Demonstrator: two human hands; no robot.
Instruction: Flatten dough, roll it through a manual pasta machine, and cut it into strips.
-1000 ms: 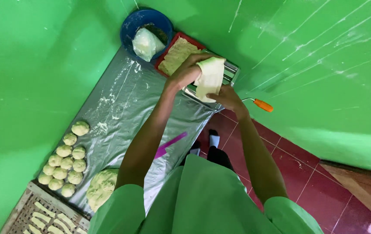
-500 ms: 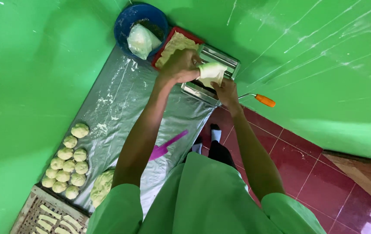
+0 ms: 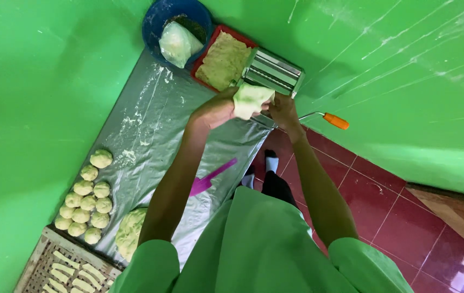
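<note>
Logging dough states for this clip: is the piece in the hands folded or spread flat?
Folded. The dough sits bunched between left hand and right hand, against the roller machine.

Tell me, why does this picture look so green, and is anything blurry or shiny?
Head view: green walls tint the light, even the dough sheet in both hands; picture tilted, walls bent by the wide lens. Sharp overall; left hand slightly soft. Glare on the metal roller machine, plastic sheet and red floor tiles.

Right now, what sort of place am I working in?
Probably a small home food-making corner. Both hands hold a dough sheet at a hand-cranked roller machine, rows of dough balls lie on a plastic-covered worktop, and a woven tray holds shaped pieces.
</note>
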